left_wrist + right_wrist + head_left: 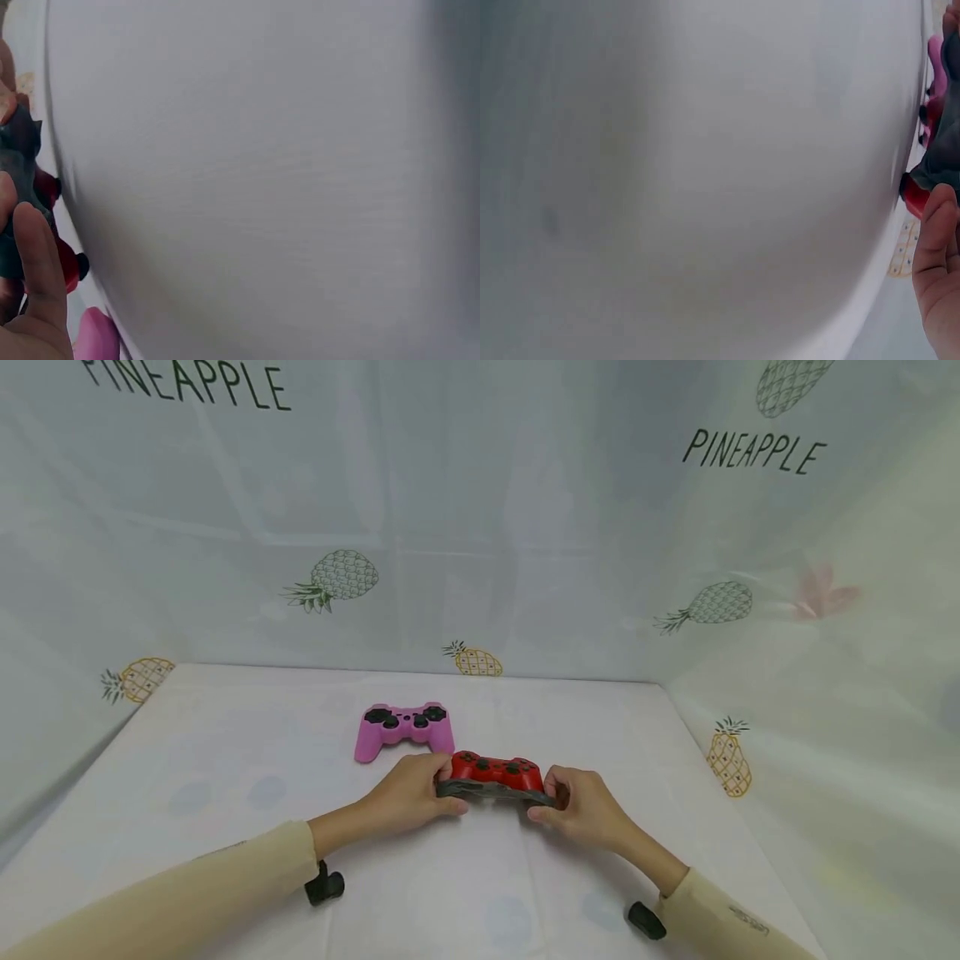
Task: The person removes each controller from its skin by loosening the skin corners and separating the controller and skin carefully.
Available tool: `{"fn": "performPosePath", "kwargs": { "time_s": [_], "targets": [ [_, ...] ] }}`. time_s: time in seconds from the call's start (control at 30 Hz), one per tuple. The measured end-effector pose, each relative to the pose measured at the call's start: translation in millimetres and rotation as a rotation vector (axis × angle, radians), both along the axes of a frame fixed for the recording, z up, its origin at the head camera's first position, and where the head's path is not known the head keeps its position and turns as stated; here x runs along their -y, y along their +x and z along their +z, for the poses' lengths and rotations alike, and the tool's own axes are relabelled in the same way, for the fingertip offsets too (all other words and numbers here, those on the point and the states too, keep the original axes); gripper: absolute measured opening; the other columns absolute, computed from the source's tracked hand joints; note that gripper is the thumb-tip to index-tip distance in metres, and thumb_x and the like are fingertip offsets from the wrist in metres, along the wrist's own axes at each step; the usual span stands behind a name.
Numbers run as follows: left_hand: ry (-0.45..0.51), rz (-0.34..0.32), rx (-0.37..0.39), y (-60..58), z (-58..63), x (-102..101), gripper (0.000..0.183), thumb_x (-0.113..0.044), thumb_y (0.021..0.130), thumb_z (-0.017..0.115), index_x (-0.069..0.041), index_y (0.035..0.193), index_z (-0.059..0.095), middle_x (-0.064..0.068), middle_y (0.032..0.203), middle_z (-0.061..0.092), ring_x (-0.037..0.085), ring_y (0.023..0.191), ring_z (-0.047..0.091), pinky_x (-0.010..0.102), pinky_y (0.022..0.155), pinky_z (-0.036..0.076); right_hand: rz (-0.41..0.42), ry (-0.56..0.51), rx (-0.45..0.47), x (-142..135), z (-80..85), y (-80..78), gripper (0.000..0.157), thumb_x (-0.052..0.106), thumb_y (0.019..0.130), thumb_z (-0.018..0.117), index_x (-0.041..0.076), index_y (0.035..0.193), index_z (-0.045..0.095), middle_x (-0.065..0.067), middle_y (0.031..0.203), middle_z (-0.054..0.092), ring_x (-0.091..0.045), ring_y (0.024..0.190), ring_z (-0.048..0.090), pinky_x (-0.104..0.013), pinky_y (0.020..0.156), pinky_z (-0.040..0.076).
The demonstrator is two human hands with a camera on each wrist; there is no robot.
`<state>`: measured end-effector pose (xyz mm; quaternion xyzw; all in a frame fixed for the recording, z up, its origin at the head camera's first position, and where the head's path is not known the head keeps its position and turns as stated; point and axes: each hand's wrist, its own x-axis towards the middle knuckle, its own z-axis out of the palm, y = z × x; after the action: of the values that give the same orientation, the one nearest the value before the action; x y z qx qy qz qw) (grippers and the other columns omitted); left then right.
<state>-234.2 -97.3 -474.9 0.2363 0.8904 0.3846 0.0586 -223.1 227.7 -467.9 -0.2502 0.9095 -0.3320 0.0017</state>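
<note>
Between my two hands is a red game controller point(495, 770) with dark buttons; a dark grey band runs along its near side. Whether that grey part belongs to it or is a separate cover I cannot tell. My left hand point(415, 789) grips the left end, thumb in front and fingers behind. At the right end my right hand point(581, 802) holds it between thumb and curled fingers. Both wrist views catch only part of it: grey body point(19, 161) and red edge on the left, red edge point(915, 196) and right thumb point(939, 225) on the right.
A pink game controller point(405, 727) with black buttons lies beyond the left hand. Under everything is a white cloth-covered table point(225, 727). Pineapple-printed curtains point(487, 527) hang at the back and along both sides.
</note>
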Motion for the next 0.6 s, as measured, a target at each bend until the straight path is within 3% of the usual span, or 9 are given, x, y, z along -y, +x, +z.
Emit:
{"fn": "performPosePath", "kwargs": {
  "time_s": [0.4,0.6],
  "targets": [
    [-0.030,0.066,-0.036,-30.9,-5.0,-29,0.048,-0.038,0.087,0.090,-0.014,0.086,0.048,-0.005,0.064,0.034,0.010,0.060,0.038,0.028,0.057,0.026,-0.061,0.022,-0.036,-17,-7.2,-27.1,0.040,0.024,0.084,0.093,0.016,0.082,0.054,0.012,0.060,0.050,-0.003,0.056,0.045,-0.023,0.053,0.038],
    [-0.035,0.087,-0.044,-39.5,-7.0,-37,0.047,-0.039,0.088,0.089,-0.014,0.088,0.049,-0.004,0.066,0.036,0.011,0.063,0.041,0.029,0.058,0.029,-0.058,0.026,-0.066,-21,-4.7,-38.5,0.040,0.023,0.084,0.093,0.014,0.081,0.054,0.011,0.060,0.051,-0.004,0.055,0.045,-0.023,0.053,0.037]
  ]
}}
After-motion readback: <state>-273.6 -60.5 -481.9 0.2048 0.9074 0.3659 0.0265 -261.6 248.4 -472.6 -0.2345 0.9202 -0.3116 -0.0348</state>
